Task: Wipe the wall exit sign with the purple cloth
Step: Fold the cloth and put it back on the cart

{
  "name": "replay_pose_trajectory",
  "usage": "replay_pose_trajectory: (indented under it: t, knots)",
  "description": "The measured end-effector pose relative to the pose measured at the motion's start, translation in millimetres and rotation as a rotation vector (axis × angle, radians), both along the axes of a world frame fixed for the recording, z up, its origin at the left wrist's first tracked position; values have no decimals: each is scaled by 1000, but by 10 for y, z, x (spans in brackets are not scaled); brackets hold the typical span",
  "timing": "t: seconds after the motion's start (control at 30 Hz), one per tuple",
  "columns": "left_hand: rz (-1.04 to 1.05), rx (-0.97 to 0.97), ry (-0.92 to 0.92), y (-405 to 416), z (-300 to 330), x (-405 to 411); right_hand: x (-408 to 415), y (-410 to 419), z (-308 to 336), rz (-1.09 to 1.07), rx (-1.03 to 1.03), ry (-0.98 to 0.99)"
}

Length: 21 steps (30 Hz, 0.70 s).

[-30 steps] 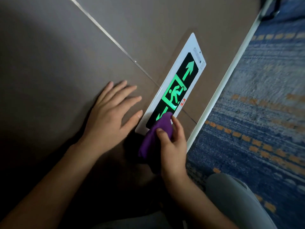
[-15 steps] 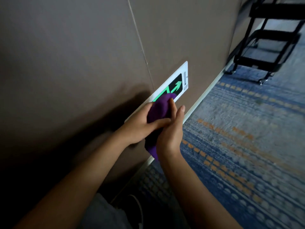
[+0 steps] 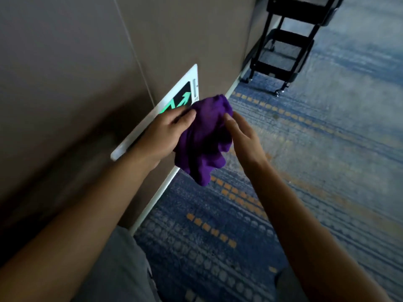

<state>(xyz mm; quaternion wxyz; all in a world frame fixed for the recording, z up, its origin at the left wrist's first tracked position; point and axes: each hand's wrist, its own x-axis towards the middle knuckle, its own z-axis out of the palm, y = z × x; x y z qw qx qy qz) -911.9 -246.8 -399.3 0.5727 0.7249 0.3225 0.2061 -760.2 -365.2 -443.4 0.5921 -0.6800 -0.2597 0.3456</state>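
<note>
No actual words or numbers readable anywhere. Only marking is on the exit sign (image 3: pixel 189 97) left of center on the wall: glowing green arrows on a black panel, one pointing up-right, the rest hidden behind the left hand (image 3: pixel 161 134) and purple cloth (image 3: pixel 205 136).

Exit sign (image 3: pixel 187 89) partly behind hands (image 3: pixel 162 134)

Cloth (image 3: pixel 205 136) between hands, before wall sign (image 3: pixel 185 92).
</note>
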Motion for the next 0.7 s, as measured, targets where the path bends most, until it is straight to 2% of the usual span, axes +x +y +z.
replay_pose_trajectory:
  t: [0.07,0.23,0.37,0.47,0.57,0.7]
  knots:
    - [-50,-104,-18,-49,159,31,-16,-92,184,34,-19,10]
    - [-14,-296,51,-170,878,215,-109,-368,841,-111,-143,-68]
    - [-53,-215,146,-290,1679,321,-70,-684,1659,-244,-150,-46]
    - [-70,-26,177,-446,2350,473,78,-913,2410,-283,-163,-69]
    - [-128,56,145,-695,3043,711,324,-1205,3130,-274,-127,-30]
    - [-200,32,41,-1066,3879,1071,737,-1669,3963,-210,-33,91]
